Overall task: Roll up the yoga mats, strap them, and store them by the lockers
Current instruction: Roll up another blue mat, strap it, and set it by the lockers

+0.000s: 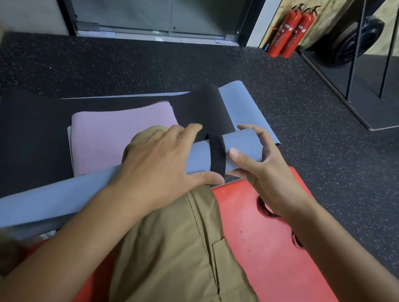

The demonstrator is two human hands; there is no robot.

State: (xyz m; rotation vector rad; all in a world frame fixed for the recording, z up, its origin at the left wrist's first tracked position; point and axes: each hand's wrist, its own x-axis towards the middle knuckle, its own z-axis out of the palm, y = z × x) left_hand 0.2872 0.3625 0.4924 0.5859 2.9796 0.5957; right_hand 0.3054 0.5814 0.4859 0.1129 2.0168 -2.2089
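A rolled blue-grey yoga mat (240, 146) lies across my lap, running from lower left to its right end near the middle. A black strap (217, 155) is wrapped around it near that end. My left hand (161, 162) lies over the roll just left of the strap, thumb beside the strap. My right hand (260, 168) grips the roll's right end, thumb on top and fingers curled over the far edge. A pink mat (116, 137), a black mat (23, 141) and a second blue-grey mat (238, 99) lie flat on the floor beyond.
I sit on a red bench (269, 258) with khaki trousers (177, 253) in view. Dark speckled rubber floor (129, 64) surrounds the mats. Two red fire extinguishers (290, 33) lean at the back right, next to a black rack base (363, 90). A glass door (155, 10) is ahead.
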